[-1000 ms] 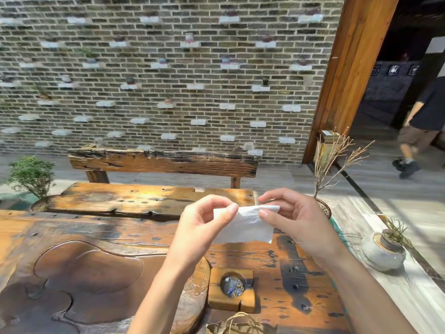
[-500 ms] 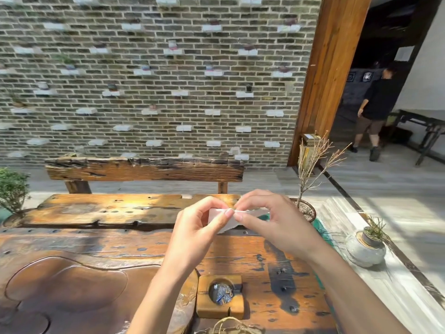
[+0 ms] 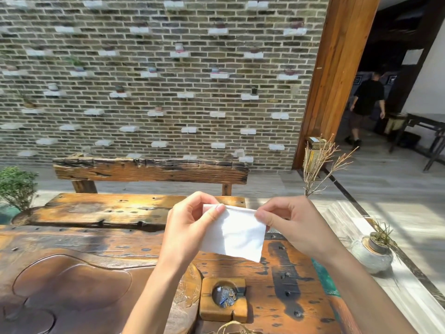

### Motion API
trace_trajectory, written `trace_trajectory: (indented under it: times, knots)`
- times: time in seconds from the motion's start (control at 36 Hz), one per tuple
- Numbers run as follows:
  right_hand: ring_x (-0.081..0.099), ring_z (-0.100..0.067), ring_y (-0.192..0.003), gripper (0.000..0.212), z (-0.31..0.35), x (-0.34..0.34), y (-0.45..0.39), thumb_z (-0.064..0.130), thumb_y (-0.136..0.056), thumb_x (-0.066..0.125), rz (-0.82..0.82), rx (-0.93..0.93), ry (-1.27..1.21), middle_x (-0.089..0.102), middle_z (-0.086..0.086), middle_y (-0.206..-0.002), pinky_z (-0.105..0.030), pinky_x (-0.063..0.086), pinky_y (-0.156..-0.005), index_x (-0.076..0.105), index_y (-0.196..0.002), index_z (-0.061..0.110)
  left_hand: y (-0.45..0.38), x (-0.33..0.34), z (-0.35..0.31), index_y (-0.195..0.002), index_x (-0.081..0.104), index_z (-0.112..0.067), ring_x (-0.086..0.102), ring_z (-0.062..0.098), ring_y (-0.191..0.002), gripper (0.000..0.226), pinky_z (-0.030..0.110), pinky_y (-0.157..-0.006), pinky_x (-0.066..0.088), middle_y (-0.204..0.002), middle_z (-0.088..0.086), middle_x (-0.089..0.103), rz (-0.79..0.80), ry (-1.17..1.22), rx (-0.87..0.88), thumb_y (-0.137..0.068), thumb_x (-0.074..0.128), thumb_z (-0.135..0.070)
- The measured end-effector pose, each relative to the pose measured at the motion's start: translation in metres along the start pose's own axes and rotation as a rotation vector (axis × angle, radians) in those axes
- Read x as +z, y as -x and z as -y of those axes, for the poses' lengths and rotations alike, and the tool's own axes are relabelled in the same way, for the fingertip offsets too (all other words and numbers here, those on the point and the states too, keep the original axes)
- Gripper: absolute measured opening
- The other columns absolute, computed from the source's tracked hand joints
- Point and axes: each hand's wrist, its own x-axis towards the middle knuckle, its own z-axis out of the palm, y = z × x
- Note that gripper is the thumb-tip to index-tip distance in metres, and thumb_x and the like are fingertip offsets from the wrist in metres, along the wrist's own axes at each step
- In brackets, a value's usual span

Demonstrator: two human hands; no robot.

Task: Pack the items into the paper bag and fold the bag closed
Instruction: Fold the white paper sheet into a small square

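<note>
**White tissue held up over a weathered wooden table**

At the bottom edge, a bit of twine point(image 3: 232, 327) shows; what it belongs to is cut off. Just beyond sits a square wooden ashtray point(image 3: 222, 300) with a round hollow, on a thick, glossy, knotted plank table point(image 3: 284, 285) with a smooth carved basin at left. Above the table, the left hand point(image 3: 190, 227) and right hand point(image 3: 292, 225) each pinch an upper corner of a thin white tissue point(image 3: 234, 233), which hangs flat between them, hands apart. Behind stands a rough wooden bench point(image 3: 149, 169). A round glazed pot point(image 3: 372, 255) rests on pale floorboards at right, near dry twigs point(image 3: 320, 165). Farthest is a grey brick wall point(image 3: 154, 75) studded with white ledges, beside a wooden doorpost point(image 3: 337, 75).
</note>
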Motion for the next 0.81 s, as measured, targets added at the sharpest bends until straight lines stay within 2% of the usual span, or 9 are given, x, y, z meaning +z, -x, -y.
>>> trace_trajectory:
  times: [0.08,0.19,0.28,0.33,0.42,0.5,0.61,0.69,0.81]
  knots:
    - [0.069,0.004,-0.084,0.007,0.002,-0.003,0.002,0.034,-0.086,0.075,0.065,0.028,0.071,0.077,0.015,-0.087,-0.014,0.049,-0.074,0.077,-0.085,0.027,-0.001,-0.001,0.000,-0.080,0.064,-0.028,0.052,0.005,-0.064,0.023,0.027,-0.057,0.036,-0.069,-0.012,0.064,0.067,-0.084,0.074,-0.080,0.066,-0.051]
    - [0.055,0.018,-0.106,0.028,0.006,-0.001,0.002,0.045,-0.081,0.076,0.147,-0.027,0.235,0.068,0.030,-0.107,-0.002,0.040,-0.083,0.070,-0.108,0.039,-0.003,0.004,-0.007,-0.082,0.065,-0.027,0.052,0.000,-0.063,0.021,0.018,-0.057,0.037,-0.072,-0.020,0.063,0.235,-0.239,0.186,-0.086,0.069,-0.047]
    - [0.065,0.005,-0.103,0.025,0.010,0.009,0.000,0.045,-0.087,0.071,0.191,-0.082,0.208,0.074,0.016,-0.105,-0.019,0.050,-0.090,0.071,-0.109,0.033,-0.005,0.011,-0.014,-0.081,0.068,-0.023,0.052,-0.006,-0.059,0.012,0.008,-0.055,0.031,-0.065,-0.026,0.060,0.272,-0.303,0.233,-0.089,0.074,-0.030]
    - [0.068,-0.009,-0.082,0.017,0.010,0.015,-0.001,0.043,-0.091,0.066,0.135,-0.126,0.239,0.075,0.004,-0.087,-0.036,0.052,-0.076,0.072,-0.101,0.030,-0.008,0.015,-0.015,-0.081,0.067,-0.028,0.049,-0.002,-0.057,0.011,0.012,-0.055,0.032,-0.063,-0.020,0.061,0.242,-0.280,0.224,-0.089,0.073,-0.034]
    - [0.065,-0.019,-0.069,0.017,0.007,0.020,-0.003,0.036,-0.095,0.064,0.002,-0.161,0.159,0.071,-0.003,-0.075,-0.044,0.050,-0.062,0.073,-0.090,0.023,-0.012,0.016,-0.011,-0.089,0.068,-0.024,0.061,0.009,-0.068,0.017,0.018,-0.061,0.044,-0.075,0.005,0.070,0.115,0.002,0.080,-0.084,0.076,-0.038]
    - [0.070,-0.029,-0.071,0.021,0.006,0.023,-0.002,0.037,-0.095,0.064,-0.089,-0.095,-0.069,0.074,-0.009,-0.077,-0.047,0.053,-0.057,0.070,-0.089,0.018,-0.008,0.017,-0.008,-0.092,0.068,-0.016,0.063,0.008,-0.071,0.019,0.016,-0.057,0.048,-0.077,0.005,0.068,0.043,0.252,-0.078,-0.080,0.080,-0.024]
    - [0.073,-0.033,-0.079,0.016,0.006,0.033,-0.003,0.029,-0.093,0.066,-0.161,-0.034,-0.329,0.076,-0.011,-0.084,-0.053,0.057,-0.064,0.073,-0.091,0.014,0.002,0.024,0.001,-0.090,0.070,-0.010,0.066,0.018,-0.082,0.036,0.028,-0.068,0.052,-0.092,0.012,0.073,0.072,0.420,-0.203,-0.073,0.079,-0.041]
    - [0.072,-0.027,-0.077,0.014,0.005,0.041,-0.002,0.026,-0.093,0.066,-0.160,-0.018,-0.371,0.075,-0.010,-0.085,-0.041,0.057,-0.064,0.076,-0.089,0.017,0.005,0.034,-0.001,-0.089,0.071,-0.018,0.066,0.019,-0.082,0.029,0.032,-0.070,0.053,-0.089,0.010,0.072,0.028,0.417,-0.196,-0.080,0.074,-0.045]
    - [0.066,-0.016,-0.073,0.020,0.005,0.050,-0.002,0.024,-0.093,0.065,-0.182,-0.024,-0.417,0.073,-0.015,-0.084,-0.032,0.052,-0.065,0.074,-0.088,0.006,0.004,0.047,-0.007,-0.088,0.065,-0.007,0.063,0.020,-0.076,0.026,0.038,-0.066,0.051,-0.081,0.007,0.067,-0.148,0.394,-0.126,-0.093,0.067,-0.033]
